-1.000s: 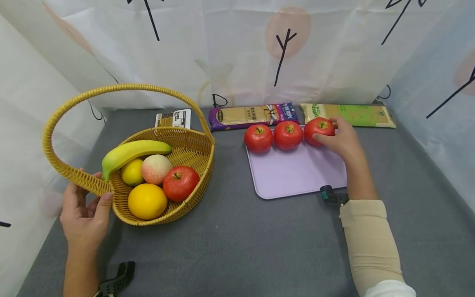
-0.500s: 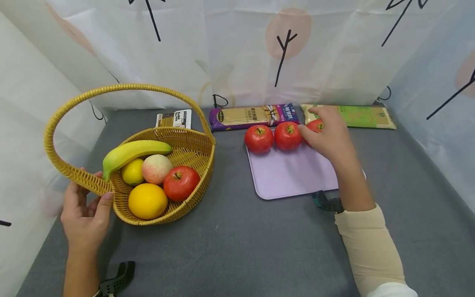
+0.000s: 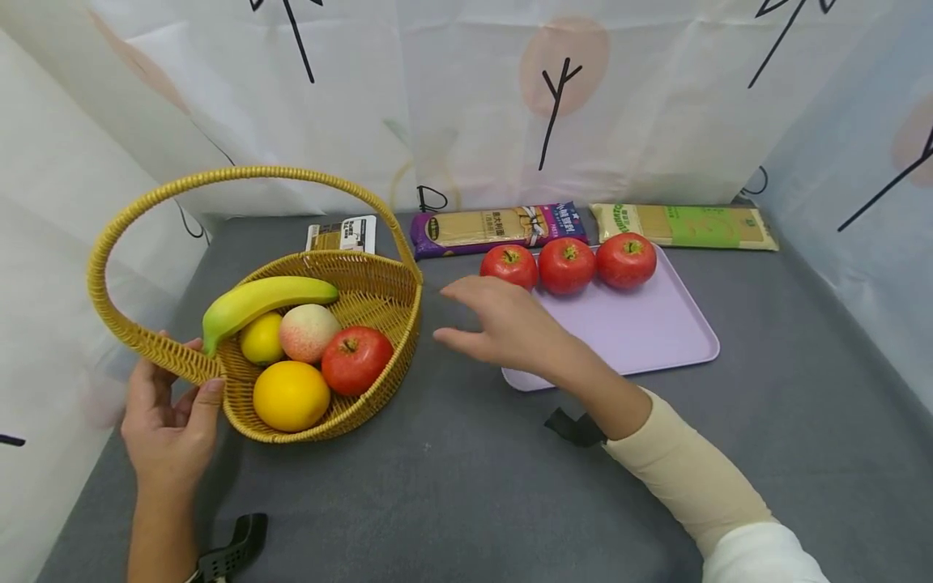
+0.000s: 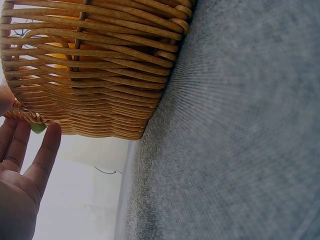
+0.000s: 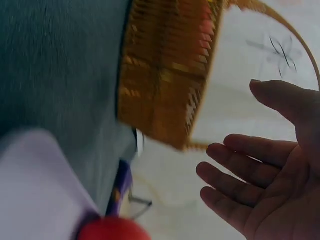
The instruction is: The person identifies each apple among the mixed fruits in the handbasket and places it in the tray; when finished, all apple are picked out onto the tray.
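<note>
My left hand grips the yellow wicker basket at the left foot of its handle, thumb in front and fingers behind. Inside lie a banana, a lemon, a peach, an orange and a red apple. My right hand hovers between basket and tray, fingers spread and holding nothing; the right wrist view shows its bare palm. Three red apples, a left one, a middle one and a right one, line the back of the lilac tray.
Behind the tray lie a purple pasta packet and a green noodle packet. A small brown-and-white packet sits behind the basket. Printed white cloth walls in the grey table at the back and sides.
My right hand has let go of the right-hand apple on the tray and moved left towards the basket, with nothing in it. My left hand and the basket have stayed put.
</note>
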Action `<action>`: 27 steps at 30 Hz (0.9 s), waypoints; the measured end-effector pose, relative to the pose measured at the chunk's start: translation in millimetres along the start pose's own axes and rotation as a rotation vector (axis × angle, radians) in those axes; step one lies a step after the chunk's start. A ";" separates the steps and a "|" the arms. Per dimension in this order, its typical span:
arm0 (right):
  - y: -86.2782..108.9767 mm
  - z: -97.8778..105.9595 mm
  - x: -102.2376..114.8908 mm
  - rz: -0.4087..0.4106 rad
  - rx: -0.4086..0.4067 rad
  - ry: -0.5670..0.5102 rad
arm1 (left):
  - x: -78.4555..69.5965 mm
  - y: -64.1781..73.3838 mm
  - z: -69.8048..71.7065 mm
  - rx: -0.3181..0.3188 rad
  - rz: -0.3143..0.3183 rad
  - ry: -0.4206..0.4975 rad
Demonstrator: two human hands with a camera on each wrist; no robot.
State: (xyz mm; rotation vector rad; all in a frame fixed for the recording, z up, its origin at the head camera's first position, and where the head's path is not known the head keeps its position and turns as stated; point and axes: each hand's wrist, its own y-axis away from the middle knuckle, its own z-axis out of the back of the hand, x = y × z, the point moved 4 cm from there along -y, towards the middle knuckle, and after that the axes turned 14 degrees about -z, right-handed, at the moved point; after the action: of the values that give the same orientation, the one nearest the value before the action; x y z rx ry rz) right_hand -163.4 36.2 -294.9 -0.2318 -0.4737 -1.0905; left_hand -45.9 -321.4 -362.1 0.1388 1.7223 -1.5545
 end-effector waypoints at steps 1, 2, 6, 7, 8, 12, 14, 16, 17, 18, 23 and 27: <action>-2.2 -6.5 7.9 0.036 0.020 0.016 | 0.1 -0.1 0.0 0.003 -0.001 -0.008; -4.4 -12.9 15.5 0.069 0.037 0.032 | 0.2 -0.4 -0.1 0.009 -0.003 -0.022; -10.8 -33.2 45.3 0.215 0.031 0.097 | 0.0 -1.1 -0.2 0.024 -0.006 -0.071; -11.7 -37.2 52.7 0.262 0.008 0.123 | -0.1 -1.2 -0.3 0.027 -0.007 -0.083; -12.2 -40.8 59.7 0.304 -0.014 0.148 | -0.3 -1.3 -0.2 0.028 -0.009 -0.090; -15.2 -52.7 82.2 0.375 0.006 0.217 | -0.6 -1.8 0.5 0.021 -0.022 -0.080; -22.3 -57.2 89.1 0.347 0.089 0.213 | -0.2 -2.6 1.0 0.013 -0.028 -0.069; -33.6 -60.5 93.1 0.297 0.176 0.199 | 0.2 -3.6 1.5 0.008 -0.031 -0.063; -40.3 -62.1 94.3 0.273 0.219 0.191 | 0.4 -3.7 1.7 0.003 -0.031 -0.051; -47.0 -64.0 95.0 0.253 0.259 0.188 | 0.5 -3.6 2.0 -0.003 -0.028 -0.037; -69.7 -76.5 97.0 0.159 0.450 0.227 | 0.4 -1.7 1.7 0.008 -0.020 -0.037; -75.7 -84.6 97.9 0.117 0.508 0.279 | -0.6 -0.9 0.2 0.019 -0.024 -0.066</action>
State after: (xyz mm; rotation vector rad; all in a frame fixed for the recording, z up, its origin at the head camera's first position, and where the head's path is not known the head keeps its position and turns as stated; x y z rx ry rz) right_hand -172.6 -110.2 -326.1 0.3327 -0.4632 -0.8397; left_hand -45.9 -321.6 -360.9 0.0759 1.6639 -1.5757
